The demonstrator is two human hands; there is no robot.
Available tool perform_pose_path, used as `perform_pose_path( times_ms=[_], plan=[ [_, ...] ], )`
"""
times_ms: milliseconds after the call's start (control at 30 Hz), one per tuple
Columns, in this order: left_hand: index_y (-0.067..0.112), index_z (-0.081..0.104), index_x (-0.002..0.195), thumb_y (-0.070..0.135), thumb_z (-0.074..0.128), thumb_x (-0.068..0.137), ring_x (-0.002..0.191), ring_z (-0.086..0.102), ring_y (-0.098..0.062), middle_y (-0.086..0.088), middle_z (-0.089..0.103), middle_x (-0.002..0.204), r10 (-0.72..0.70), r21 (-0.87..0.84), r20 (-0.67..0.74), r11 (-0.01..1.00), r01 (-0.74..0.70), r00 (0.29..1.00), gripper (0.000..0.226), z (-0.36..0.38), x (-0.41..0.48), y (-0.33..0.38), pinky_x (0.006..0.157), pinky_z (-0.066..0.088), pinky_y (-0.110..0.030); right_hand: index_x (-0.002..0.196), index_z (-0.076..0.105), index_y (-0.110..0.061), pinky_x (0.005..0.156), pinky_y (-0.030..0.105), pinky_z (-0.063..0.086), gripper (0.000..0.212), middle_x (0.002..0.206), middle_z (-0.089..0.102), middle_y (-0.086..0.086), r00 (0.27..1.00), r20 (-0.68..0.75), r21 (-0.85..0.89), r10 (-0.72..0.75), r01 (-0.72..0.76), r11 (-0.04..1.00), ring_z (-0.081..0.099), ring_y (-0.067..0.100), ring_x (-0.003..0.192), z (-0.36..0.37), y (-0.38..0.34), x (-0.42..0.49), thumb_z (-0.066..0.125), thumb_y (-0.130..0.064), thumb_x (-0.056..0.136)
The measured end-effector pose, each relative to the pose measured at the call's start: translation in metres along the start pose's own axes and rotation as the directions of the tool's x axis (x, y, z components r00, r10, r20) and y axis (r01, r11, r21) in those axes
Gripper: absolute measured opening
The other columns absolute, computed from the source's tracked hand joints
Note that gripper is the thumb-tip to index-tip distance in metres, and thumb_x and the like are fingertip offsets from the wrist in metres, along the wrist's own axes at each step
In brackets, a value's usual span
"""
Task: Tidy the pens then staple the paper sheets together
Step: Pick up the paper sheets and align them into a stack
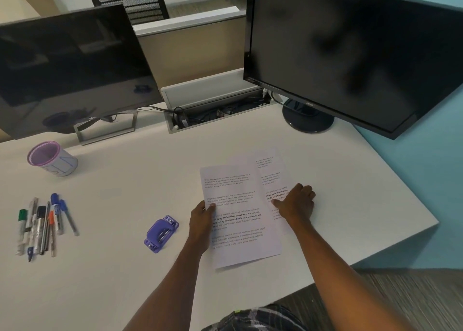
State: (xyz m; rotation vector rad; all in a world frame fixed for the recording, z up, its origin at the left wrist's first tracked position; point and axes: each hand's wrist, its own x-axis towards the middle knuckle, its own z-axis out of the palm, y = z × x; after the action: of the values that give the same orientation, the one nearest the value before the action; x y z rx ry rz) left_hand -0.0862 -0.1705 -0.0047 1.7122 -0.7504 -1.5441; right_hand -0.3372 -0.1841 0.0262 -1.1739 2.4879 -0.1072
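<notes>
White laminate desk across most of frame; teal wall at right, striped grey carpet at lower right, beige partition and black mesh chair at top. Open cable tray recessed at desk's far edge, centre, holding dark cables.

Black flat monitor on silver stand, upper left, lettered "DELL" on bezel; larger black monitor on round base, upper right, small bezel logo too blurred to read.

White printed paper sheets, right of centre, two visible, front sheet overlapping rear one; paragraphs of small text, some bold, words mostly illegible.

Left hand on front sheet's left edge, thumb over paper, fingers apparently beneath; grip pinched on sheet. Right hand palm-down, fingers spread flat on rear sheet, pressing, grasping nothing.

Purple plastic stapler, left of sheets, just beside left hand, not touching.

Loose cluster of pens and markers, lower left, lying on desk: green, black, blue, orange caps.

White cup with purple rim, left, above pens, interior apparently empty.
</notes>
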Motion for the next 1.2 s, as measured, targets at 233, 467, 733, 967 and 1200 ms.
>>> perform_pose_path(
  times_ms=[233,467,733,967,1200],
  plan=[
    [0.015,0.072,0.122,0.018,0.051,0.109,0.104,0.077,-0.034,-0.007,0.081,0.115,0.01,0.028,0.007,1.0,-0.01,1.0,0.025,-0.001,0.0,0.0,0.101,0.058,-0.061,0.131,0.045,-0.002,0.099,0.04,0.049,0.085,0.137,0.048,0.02,0.999,0.038,0.025,0.012,-0.013,1.0,0.046,0.033,0.128,-0.008,-0.004,0.001,0.089,-0.045,0.072],
    [0.015,0.072,0.122,0.018,0.051,0.109,0.107,0.076,-0.036,-0.009,0.08,0.116,0.018,0.03,0.008,0.999,-0.018,1.0,0.025,-0.002,-0.002,-0.001,0.102,0.057,-0.062,0.131,0.042,-0.005,0.102,0.042,0.048,0.087,0.135,0.053,0.02,0.995,0.092,0.042,0.041,-0.045,0.998,0.053,0.035,0.126,-0.013,-0.005,-0.001,0.089,-0.047,0.072],
    [0.014,0.071,0.123,0.02,0.05,0.11,0.105,0.077,-0.035,-0.008,0.08,0.115,0.022,0.036,0.018,0.999,-0.023,1.0,0.025,-0.001,-0.006,-0.002,0.101,0.058,-0.061,0.127,0.039,-0.006,0.094,0.047,0.056,0.075,0.129,0.06,0.019,0.991,0.126,0.21,0.04,-0.067,0.975,0.061,0.038,0.116,-0.023,-0.001,-0.009,0.089,-0.028,0.076],
    [0.013,0.07,0.124,0.019,0.05,0.11,0.102,0.078,-0.034,-0.009,0.08,0.115,0.031,0.027,0.007,0.999,-0.031,0.999,0.025,0.0,-0.008,-0.002,0.099,0.06,-0.059,0.12,0.044,-0.009,0.083,0.05,0.062,0.057,0.12,0.067,0.018,0.993,0.104,0.397,-0.047,0.002,0.918,0.07,0.037,0.098,-0.049,0.006,-0.013,0.084,-0.015,0.081],
    [0.012,0.074,0.118,0.012,0.051,0.107,0.102,0.077,-0.033,-0.008,0.081,0.113,0.065,0.041,-0.021,0.997,-0.064,0.998,0.025,0.003,-0.008,-0.003,0.098,0.06,-0.057,0.125,0.043,-0.014,0.074,0.042,0.06,0.056,0.12,0.067,0.015,0.982,-0.046,0.337,-0.185,0.189,0.922,0.07,0.032,0.096,-0.094,-0.014,-0.028,0.082,-0.017,0.085]
  ],
)
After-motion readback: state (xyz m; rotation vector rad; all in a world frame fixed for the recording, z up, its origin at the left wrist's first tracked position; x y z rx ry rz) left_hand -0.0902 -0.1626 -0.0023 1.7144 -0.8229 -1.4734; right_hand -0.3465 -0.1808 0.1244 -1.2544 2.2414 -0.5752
